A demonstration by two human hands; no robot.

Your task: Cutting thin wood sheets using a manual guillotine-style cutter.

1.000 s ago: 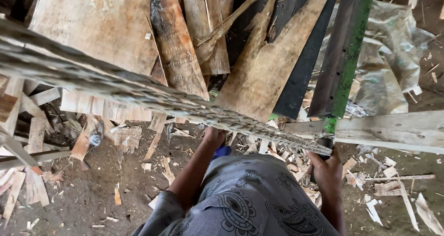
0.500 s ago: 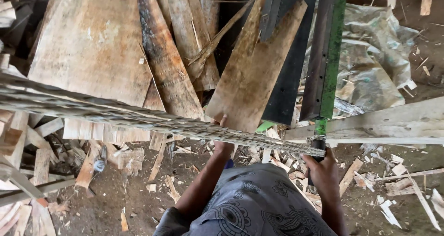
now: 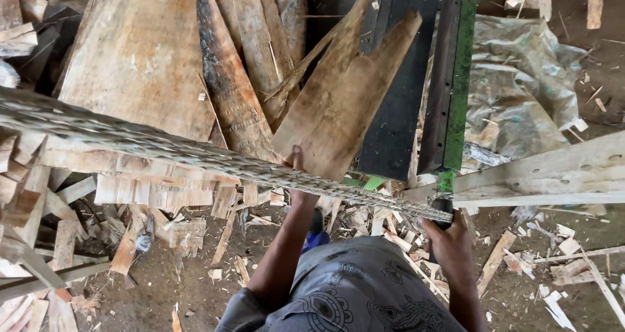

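Overhead, a worker's left hand steadies the lower edge of a wedge-shaped wood slab, fingers pressed to its near end — apparently to keep it leaning against the stacked planks. Right hand is wrapped around a dark handle beneath the green-edged steel frame, a toothed band crossing in front.

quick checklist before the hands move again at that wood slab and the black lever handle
1. Left hand on the slanted wood slab: ok, fingers at its lower edge.
2. Right hand gripping the black handle: ok.
3. Rope free of the left forearm: not ok, it crosses over the wrist.
4. Footing: not ok, offcuts litter the ground.
5. Slab resting firmly: cannot tell.
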